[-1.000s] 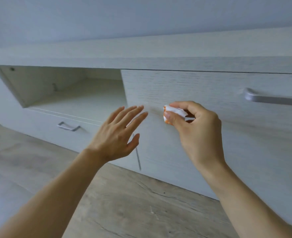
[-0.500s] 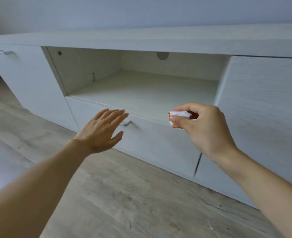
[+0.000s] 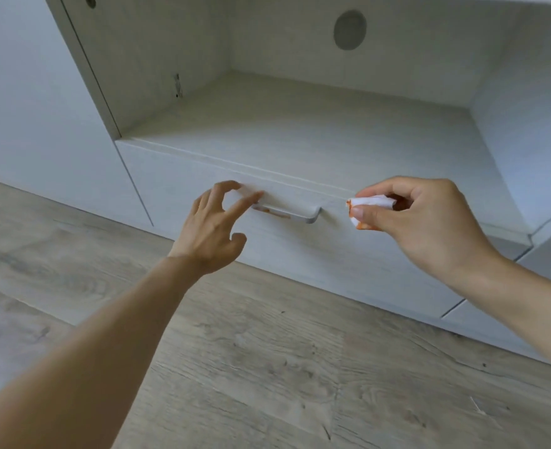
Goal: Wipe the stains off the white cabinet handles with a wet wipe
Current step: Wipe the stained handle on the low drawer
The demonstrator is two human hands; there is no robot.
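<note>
On the front of the white cabinet [image 3: 177,186], a drawer [image 3: 300,254] is seen just under an open shelf space [image 3: 300,131]. Nothing is seen inside the shelf space. A round hole [image 3: 349,29] is cut in its back wall, and a small dark mark [image 3: 178,87] is seen on its left wall. A plain white door [image 3: 40,108] is found to the left. A wood floor [image 3: 267,367] is laid below the cabinet.

A handle [image 3: 295,214] is fixed near the top of the drawer. Orange-brown stains [image 3: 275,214] are seen along its lower left part. The left end of the handle is hidden by the left hand [image 3: 211,228].

The left hand is held loose, with the fingers spread and a little bent. Nothing is held in it. One fingertip [image 3: 257,195] is laid at the left end of the handle, but it cannot be told if the handle is really touched.

A wet wipe [image 3: 369,207] is pinched in the right hand [image 3: 426,222], between the thumb and the first fingers. The wipe is crumpled into a small white ball, and orange marks are seen on its lower edge. It is held up just to the right of the handle, in front of the drawer's top edge, and is kept apart from the handle. The drawer is closed, so what is inside cannot be told.
</note>
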